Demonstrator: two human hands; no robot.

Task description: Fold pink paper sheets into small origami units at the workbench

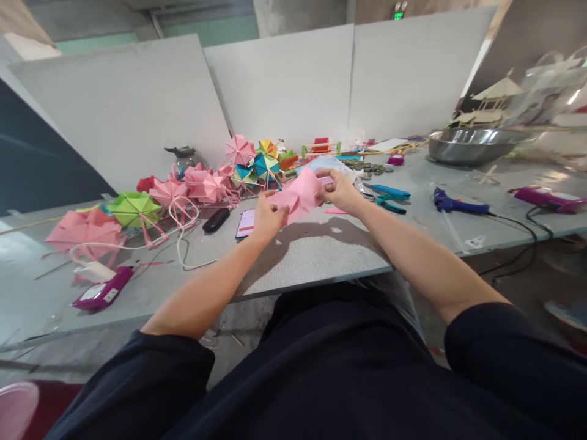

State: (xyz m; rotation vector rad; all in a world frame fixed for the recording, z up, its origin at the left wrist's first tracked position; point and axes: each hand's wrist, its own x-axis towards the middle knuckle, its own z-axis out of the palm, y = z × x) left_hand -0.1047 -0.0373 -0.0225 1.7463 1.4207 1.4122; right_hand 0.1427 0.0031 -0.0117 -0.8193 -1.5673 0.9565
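A sheet of pink paper, bent and creased, is held up above the grey table between my two hands. My left hand pinches its left end, fingers closed on it. At the upper right end my right hand grips the paper between thumb and fingers. Just left of my left hand a phone with a lit screen lies on the table, partly covered by the hand. A pink strip rests on the table below my right hand.
Folded paper umbrellas line the left side, near a black case and a purple power strip with a white cable. Pliers, a blue glue gun, another purple power strip and a metal bowl are on the right.
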